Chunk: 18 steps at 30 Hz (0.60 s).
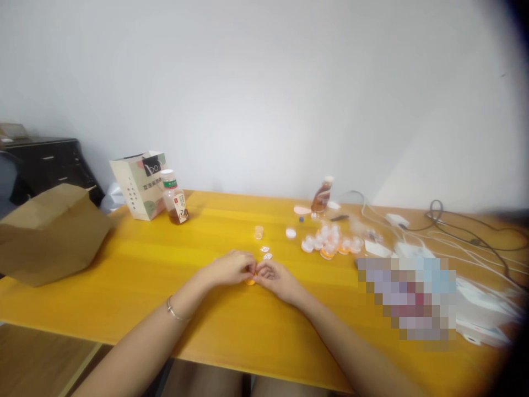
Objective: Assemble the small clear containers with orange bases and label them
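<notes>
My left hand [232, 267] and my right hand [278, 280] meet over the middle of the table, fingertips pinched together. A small orange round piece [250, 282] shows just under the fingertips; most of it is covered, and blur hides its kind. Just beyond the hands lie two small white printed pieces [266, 256], flat on the wood. Farther back stands a small clear cup [258, 232], with a white round lid-like piece [291, 233] to its right.
Several small clear jars with orange parts [328, 240] cluster at right. Behind them stands a brown bottle [323, 194]. Cables [475, 237] and a pixelated patch fill the right side. At left are a labelled bottle [176, 198], a printed bag [140, 184] and a brown paper bag [49, 234].
</notes>
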Each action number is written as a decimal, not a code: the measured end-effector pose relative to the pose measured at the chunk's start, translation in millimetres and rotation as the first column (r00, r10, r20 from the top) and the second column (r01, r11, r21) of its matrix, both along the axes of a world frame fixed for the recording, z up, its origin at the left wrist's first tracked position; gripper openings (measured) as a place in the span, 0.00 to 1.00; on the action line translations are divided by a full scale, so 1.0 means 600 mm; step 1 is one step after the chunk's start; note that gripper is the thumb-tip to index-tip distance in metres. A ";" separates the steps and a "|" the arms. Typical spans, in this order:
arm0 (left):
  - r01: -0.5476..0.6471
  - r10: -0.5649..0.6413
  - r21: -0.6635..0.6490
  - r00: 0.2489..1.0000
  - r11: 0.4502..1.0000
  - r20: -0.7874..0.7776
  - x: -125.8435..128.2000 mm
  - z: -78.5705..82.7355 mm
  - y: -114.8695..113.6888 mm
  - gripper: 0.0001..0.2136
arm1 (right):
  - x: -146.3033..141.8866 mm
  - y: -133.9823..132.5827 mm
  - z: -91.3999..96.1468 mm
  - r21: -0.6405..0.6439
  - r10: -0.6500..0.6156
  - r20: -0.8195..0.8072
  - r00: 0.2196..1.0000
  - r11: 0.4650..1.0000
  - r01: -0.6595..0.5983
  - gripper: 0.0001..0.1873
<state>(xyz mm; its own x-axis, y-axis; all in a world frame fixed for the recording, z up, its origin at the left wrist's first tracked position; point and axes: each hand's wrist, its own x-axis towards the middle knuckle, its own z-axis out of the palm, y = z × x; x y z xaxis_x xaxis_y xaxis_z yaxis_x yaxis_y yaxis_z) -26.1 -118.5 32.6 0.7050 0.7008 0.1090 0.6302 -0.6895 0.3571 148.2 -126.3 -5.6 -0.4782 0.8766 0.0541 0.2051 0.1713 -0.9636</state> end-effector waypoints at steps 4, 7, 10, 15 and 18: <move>-0.014 0.014 -0.032 1.000 0.999 0.007 -0.002 0.006 0.002 0.04 | 0.000 0.004 -0.007 0.056 -0.046 0.059 0.997 0.998 0.043 0.12; -0.029 0.032 -0.056 0.998 0.998 0.061 -0.017 0.019 0.007 0.07 | 0.003 0.004 -0.006 0.087 -0.072 0.077 0.994 0.994 0.065 0.11; -0.169 0.173 -0.059 0.983 0.984 0.061 -0.052 0.028 0.022 0.08 | 0.005 0.003 -0.002 0.109 -0.103 0.103 0.989 0.990 0.092 0.11; -0.487 0.465 -0.049 0.856 0.872 -0.225 -0.113 0.020 0.051 0.07 | 0.007 0.003 0.001 0.112 -0.097 0.108 0.989 0.990 0.085 0.11; -0.520 0.489 -0.059 0.830 0.852 -0.268 -0.126 0.013 0.058 0.06 | 0.008 0.002 0.004 0.108 -0.082 0.114 0.990 0.992 0.070 0.12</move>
<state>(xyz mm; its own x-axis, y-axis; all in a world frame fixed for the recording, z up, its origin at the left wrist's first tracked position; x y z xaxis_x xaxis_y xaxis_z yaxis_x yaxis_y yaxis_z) -101.5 -83.7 40.6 0.2424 0.9621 -0.1251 0.9532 -0.2122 0.2154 152.9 -124.9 -3.4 -0.4185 0.9034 0.0933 0.3326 0.2480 -0.9099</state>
